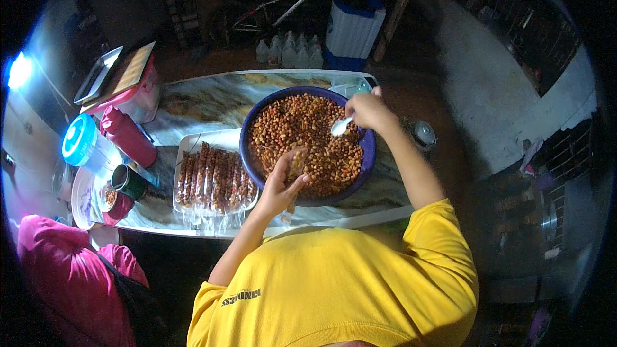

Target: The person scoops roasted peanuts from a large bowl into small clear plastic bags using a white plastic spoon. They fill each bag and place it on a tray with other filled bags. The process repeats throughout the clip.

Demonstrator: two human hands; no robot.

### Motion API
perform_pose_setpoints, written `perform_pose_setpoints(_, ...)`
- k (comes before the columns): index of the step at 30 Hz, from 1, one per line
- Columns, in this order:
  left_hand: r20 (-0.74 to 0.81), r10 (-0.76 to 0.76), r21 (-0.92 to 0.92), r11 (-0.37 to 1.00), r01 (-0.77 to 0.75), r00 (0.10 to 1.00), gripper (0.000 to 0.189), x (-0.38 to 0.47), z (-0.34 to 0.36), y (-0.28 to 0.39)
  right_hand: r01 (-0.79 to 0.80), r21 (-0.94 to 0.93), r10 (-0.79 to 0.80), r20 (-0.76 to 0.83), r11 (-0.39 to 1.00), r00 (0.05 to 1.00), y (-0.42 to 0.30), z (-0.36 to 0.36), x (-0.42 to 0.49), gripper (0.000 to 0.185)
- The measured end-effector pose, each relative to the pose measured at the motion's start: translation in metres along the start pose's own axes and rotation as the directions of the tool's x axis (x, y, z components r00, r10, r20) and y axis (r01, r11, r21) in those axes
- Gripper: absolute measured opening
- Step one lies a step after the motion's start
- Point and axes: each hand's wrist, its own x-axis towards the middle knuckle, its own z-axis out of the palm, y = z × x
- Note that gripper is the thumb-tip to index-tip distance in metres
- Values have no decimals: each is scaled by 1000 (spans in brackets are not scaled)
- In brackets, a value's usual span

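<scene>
A purple basin full of what look like roasted peanuts with red bits stands in front of me. My right hand grips a white spoon, its bowl just over the nuts at the basin's right side. Over the near left part of the basin, my left hand holds a narrow clear plastic bag with some nuts inside. To the left of the basin, a white tray carries several filled slim plastic bags laid side by side, their empty ends hanging over its near edge.
Left on the marble-patterned table are a maroon bottle, a blue-lidded container, a dark green cup and a pink-lidded box. A clear container sits behind the basin. Pink clothing is at lower left.
</scene>
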Motion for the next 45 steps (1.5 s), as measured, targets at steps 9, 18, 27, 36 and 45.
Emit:
perform_pose_setpoints(9,55,-154,-188,969,162,986,51,-2,-1,22,100,554,-210,138,827,968,18,54,5,18)
perform_pose_setpoints(18,45,-66,-11,998,67,997,50,1,0,22,263,756,-372,-27,600,928,22,-6,-11,18)
perform_pose_setpoints(27,85,-48,38,998,45,995,52,4,-1,26,377,635,-480,-11,675,877,-14,-58,-15,18)
perform_pose_setpoints(36,101,-66,4,998,66,993,52,4,0,30,422,450,-483,22,787,876,-32,-76,-14,20)
perform_pose_setpoints(45,116,-115,-4,993,117,987,52,5,0,25,429,591,-546,23,683,837,-13,-55,4,20)
